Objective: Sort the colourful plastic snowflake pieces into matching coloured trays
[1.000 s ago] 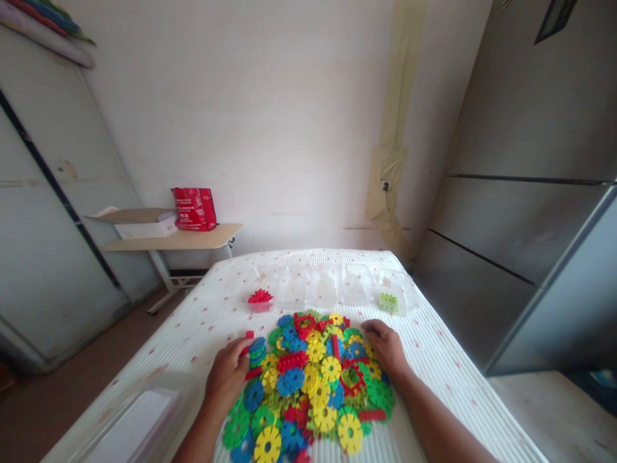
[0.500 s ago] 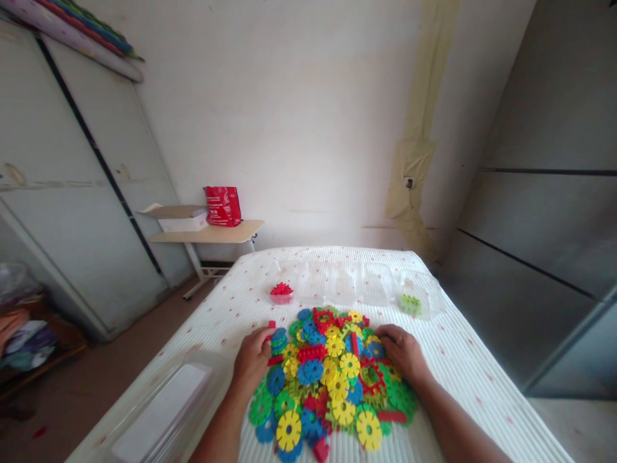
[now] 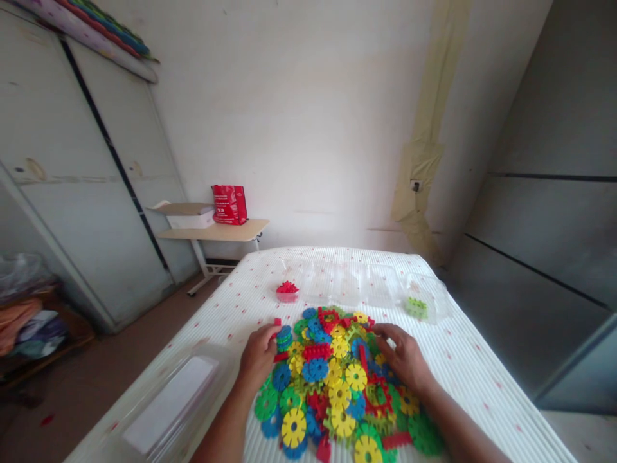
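A heap of plastic interlocking toy pieces (image 3: 337,386), notched discs and toothed bars in yellow, blue, green and red, lies between my hands. At its left edge, my left hand (image 3: 259,354) is closed with curled fingers. A small red toy piece (image 3: 277,322) shows at its fingertips; most of it is hidden. Beside those fingers are blue and green discs (image 3: 284,337). My right hand (image 3: 402,355) rests at the heap's right side, with thumb and fingers apart and fingertips near red and blue pieces. I see nothing held in it.
Behind the heap stands a clear compartment tray (image 3: 351,286), with red pieces (image 3: 287,289) in its left part and light-green pieces (image 3: 416,307) at its right. A clear plastic container (image 3: 168,405) lies left of my left forearm. A small desk (image 3: 222,231) stands beyond the bed.
The view has shifted slightly. Pieces on the heap's right side, including green discs and a red bar, have slid towards me and outward. My left hand stays at the heap's left edge.
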### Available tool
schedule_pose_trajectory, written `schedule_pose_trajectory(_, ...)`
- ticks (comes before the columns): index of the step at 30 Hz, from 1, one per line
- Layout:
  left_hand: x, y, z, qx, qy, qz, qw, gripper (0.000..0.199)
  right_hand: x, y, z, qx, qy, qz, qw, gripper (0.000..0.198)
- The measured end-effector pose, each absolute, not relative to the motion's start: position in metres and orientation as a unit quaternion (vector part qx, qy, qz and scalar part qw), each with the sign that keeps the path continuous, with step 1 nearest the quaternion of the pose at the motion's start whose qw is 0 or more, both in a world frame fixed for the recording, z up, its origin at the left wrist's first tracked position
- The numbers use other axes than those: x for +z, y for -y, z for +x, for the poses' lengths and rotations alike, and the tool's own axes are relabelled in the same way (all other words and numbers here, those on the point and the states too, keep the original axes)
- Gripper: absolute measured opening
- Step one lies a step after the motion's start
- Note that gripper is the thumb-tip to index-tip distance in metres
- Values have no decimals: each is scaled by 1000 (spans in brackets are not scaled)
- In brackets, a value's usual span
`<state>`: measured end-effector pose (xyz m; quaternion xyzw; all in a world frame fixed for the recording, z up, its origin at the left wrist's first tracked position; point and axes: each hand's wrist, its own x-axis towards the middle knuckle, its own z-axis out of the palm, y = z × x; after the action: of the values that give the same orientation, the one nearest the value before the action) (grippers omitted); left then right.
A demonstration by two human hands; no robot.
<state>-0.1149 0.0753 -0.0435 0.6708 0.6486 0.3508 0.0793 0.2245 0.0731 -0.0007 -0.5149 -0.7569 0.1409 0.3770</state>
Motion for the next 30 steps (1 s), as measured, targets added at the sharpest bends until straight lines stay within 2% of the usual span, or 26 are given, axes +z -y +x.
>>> schedule_pose_trajectory(4,-42,-74,-113,349,-652,668,84,35,3,-71,208,153,765,-506,368,31)
schedule_pose_trajectory(11,-39,-73,-112,342,-657,667,85,35,8,-73,187,145,772,-554,274,32)
schedule_pose_trajectory(14,-40,-73,-111,342,-656,667,86,35,16,-74,184,143,789,-542,250,22)
schedule_pose_trajectory(19,-42,-73,-111,349,-650,670,79,36,35,-91,173,66,807,-528,254,28)
schedule_pose_trajectory(25,-40,-73,-111,348,-656,664,83,36,39,-116,138,4,822,-558,111,31)
schedule_pose_trajectory(30,-40,-72,-110,356,-654,663,78,37,35,-116,116,-13,817,-571,75,29)
